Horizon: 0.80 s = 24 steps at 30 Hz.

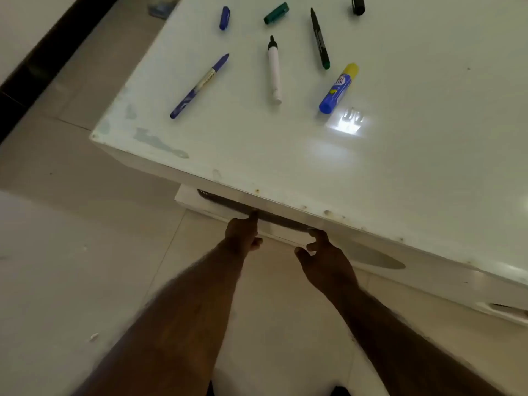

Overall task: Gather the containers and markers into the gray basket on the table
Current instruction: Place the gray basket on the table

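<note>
Several items lie on the white table (pixel 285 155): a blue marker (pixel 200 85), a white marker with a black tip (pixel 274 71), a dark green marker (pixel 320 38), a blue and yellow glue stick (pixel 339 88), and short blue (pixel 225 18), green (pixel 276 13) and black (pixel 358 5) pieces. A gray basket (pixel 371 257) sits under the near table edge, mostly hidden. My left hand (pixel 243 235) touches its rim with one raised finger. My right hand (pixel 323 258) curls its fingers at the same rim; the table edge hides the grip.
A white lower shelf (pixel 188 198) sits below the tabletop. Pale floor tiles (pixel 85 252) lie to the left and beneath my arms. A blurry translucent object (pixel 161 5) stands on the floor beyond the table's far left corner.
</note>
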{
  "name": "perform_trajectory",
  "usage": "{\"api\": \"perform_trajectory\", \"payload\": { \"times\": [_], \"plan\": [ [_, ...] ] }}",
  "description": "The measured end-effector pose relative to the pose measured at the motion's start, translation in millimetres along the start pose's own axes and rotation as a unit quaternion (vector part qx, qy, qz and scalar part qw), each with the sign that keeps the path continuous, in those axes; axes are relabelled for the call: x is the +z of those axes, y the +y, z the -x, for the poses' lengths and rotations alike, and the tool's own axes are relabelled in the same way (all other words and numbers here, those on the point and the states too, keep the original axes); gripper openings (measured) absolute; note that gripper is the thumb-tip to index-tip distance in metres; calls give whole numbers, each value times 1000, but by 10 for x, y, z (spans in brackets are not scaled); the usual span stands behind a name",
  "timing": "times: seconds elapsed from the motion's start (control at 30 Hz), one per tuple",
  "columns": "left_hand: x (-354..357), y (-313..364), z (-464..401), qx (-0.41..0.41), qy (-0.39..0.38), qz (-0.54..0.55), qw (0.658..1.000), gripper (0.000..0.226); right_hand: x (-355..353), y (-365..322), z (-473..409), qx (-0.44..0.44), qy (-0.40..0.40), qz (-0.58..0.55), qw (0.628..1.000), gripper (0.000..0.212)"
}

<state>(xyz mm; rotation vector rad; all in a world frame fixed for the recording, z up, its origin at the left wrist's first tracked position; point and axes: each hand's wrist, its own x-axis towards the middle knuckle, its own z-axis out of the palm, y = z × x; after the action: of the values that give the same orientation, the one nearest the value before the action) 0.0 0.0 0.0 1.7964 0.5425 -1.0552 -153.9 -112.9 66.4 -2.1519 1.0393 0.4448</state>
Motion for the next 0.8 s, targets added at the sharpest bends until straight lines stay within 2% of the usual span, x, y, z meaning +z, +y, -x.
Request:
{"api": "perform_trajectory", "payload": {
  "times": [0.1,0.23,0.4,0.53,0.63,0.73,0.8],
  "plan": [
    [78,66,-81,-3,-28,75,997,31,65,64,-73,-6,10,6,1000,60],
    [67,48,-18,10,-43,139,989,6,105,156,43,9,-15,-15,1000,59],
    [-232,-166,217,-12,-13,160,987,18,46,168,339,21,-41,-22,999,58],
    [-495,-331,636,-42,42,185,981,13,-68,12,519,51,-42,-35,997,57],
    [-762,-483,986,-63,65,213,973,20,-138,-201,670,107,-62,-65,990,68],
    [-1077,-564,1411,-89,86,239,963,23,-213,-468,877,157,-119,-89,976,91],
    [-1300,-621,1731,-98,85,245,961,23,-226,-674,1081,173,-163,-130,963,88]
  ]
}}
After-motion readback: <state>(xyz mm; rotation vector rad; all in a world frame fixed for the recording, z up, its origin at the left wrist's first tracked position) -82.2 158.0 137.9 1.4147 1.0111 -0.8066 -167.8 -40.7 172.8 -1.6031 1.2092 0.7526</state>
